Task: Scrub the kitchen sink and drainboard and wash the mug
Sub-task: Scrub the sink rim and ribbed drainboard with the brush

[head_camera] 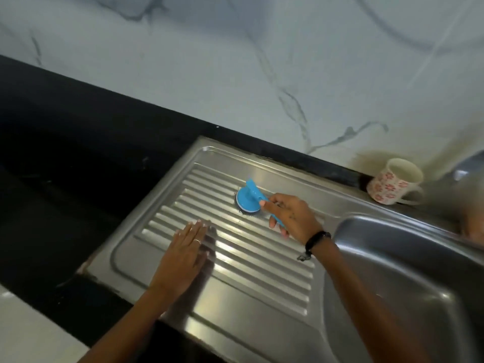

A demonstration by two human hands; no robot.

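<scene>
A ribbed steel drainboard (243, 260) fills the middle of the view, with the steel sink basin (408, 279) to its right. My right hand (293, 216) grips the handle of a blue scrub brush (247, 199), whose round head sits on the far ribs of the drainboard. My left hand (183, 254) lies flat on the ribs nearer to me, fingers straight. A white mug (394, 182) with a pink flower pattern stands on the counter at the back right, beyond the sink rim.
A black countertop (78, 153) surrounds the sink unit on the left and behind. A marble-patterned wall (262, 61) rises at the back. A blurred metal object (468, 163), seemingly a tap, shows at the right edge.
</scene>
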